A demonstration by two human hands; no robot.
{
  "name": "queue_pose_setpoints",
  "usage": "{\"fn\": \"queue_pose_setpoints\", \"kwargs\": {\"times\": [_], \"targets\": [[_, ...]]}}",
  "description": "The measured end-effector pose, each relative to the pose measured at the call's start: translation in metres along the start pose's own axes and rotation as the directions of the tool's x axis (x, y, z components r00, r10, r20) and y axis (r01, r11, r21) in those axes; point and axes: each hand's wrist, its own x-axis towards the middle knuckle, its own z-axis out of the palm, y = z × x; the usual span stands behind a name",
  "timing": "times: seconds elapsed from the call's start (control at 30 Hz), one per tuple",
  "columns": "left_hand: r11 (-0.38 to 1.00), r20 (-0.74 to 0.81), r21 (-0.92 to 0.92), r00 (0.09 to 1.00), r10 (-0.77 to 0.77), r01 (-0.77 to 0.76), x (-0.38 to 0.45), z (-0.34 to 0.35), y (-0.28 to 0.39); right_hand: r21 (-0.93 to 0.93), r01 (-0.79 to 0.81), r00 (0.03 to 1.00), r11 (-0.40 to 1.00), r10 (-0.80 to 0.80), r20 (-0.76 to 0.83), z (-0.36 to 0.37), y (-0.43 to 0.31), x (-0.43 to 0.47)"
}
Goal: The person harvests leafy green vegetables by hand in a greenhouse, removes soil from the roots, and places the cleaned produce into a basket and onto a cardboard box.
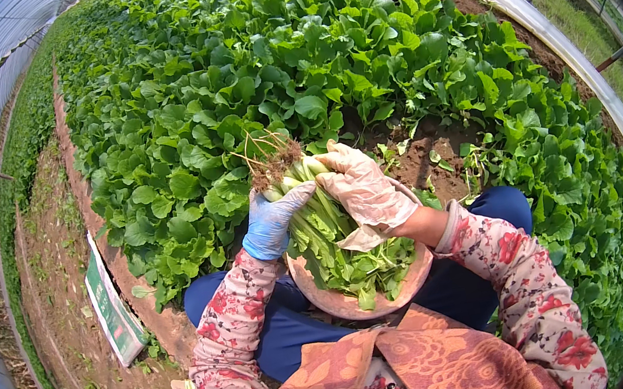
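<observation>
A bunch of leafy greens (325, 231) hangs over a round basin (339, 304) between my knees, its roots (277, 160) pointing away from me with soil on them. My left hand (276, 217), in a blue glove, grips the pale stems just below the roots. On the other side, my right hand (361, 187) wears a thin, loose, whitish plastic glove and has its fingers closed against the same stems. Loose leaves lie in the basin under the bunch, and the greens hide much of its inside.
Dense rows of leafy greens (248, 84) stand ahead and to the right. Bare soil (431, 154) with scattered leaves lies just beyond my right hand. A green and white printed sack (112, 306) rests on the left path. Plastic sheeting (566, 51) edges the right side.
</observation>
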Motion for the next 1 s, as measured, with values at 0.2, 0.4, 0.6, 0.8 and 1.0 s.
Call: {"fn": "queue_pose_setpoints", "kwargs": {"times": [0.2, 0.4, 0.6, 0.8, 1.0], "targets": [[0.995, 0.007, -0.092, 0.999, -0.034, 0.035, 0.0, -0.002, -0.005, 0.181, -0.216, 0.97, 0.959, 0.233, -0.075, 0.004, -0.008, -0.001], [0.989, 0.023, -0.139, 0.999, -0.049, 0.052, -0.001, 0.001, -0.012, 0.185, -0.059, 0.984, 0.981, 0.088, -0.155, 0.016, 0.015, -0.006], [0.973, -0.104, -0.229, 0.993, -0.055, 0.03, 0.01, -0.007, -0.027, 0.012, -0.015, 0.988, 1.0, 0.016, -0.155, 0.022, 0.023, -0.002], [0.999, -0.175, 0.003, 0.984, 0.04, -0.04, 0.011, -0.01, -0.023, 0.456, -0.258, 0.948, 0.852, 0.314, -0.05, 0.016, 0.013, 0.008], [0.995, -0.122, 0.048, 0.989, 0.087, -0.082, 0.007, -0.001, -0.023, 0.563, -0.237, 0.922, 0.791, 0.367, -0.127, 0.031, 0.025, -0.002]]}}
